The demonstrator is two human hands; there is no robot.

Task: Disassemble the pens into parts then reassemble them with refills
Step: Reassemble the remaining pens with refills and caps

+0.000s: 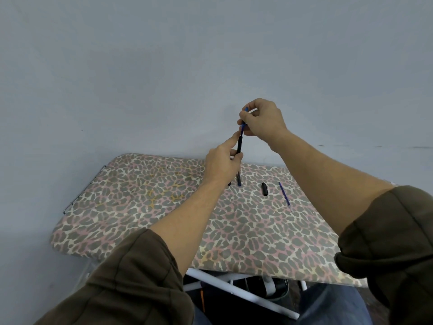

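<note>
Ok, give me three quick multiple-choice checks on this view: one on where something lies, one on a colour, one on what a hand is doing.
1. Where does the black cap lie?
A. On the person's lap
B. On the patterned table, left of the loose refill
C. On the floor

2. What colour is the loose refill?
A. Red
B. Blue
C. Green

3. What is the right hand doing?
A. Resting flat on the table
B. Hanging idle
C. Pinching the blue part at the top of the dark barrel

Answers:
1 B: the cap rests on the table next to the refill.
2 B: its thin shaft shows blue.
3 C: its fingers curl round the blue part while the left hand holds the barrel lower down.
</note>
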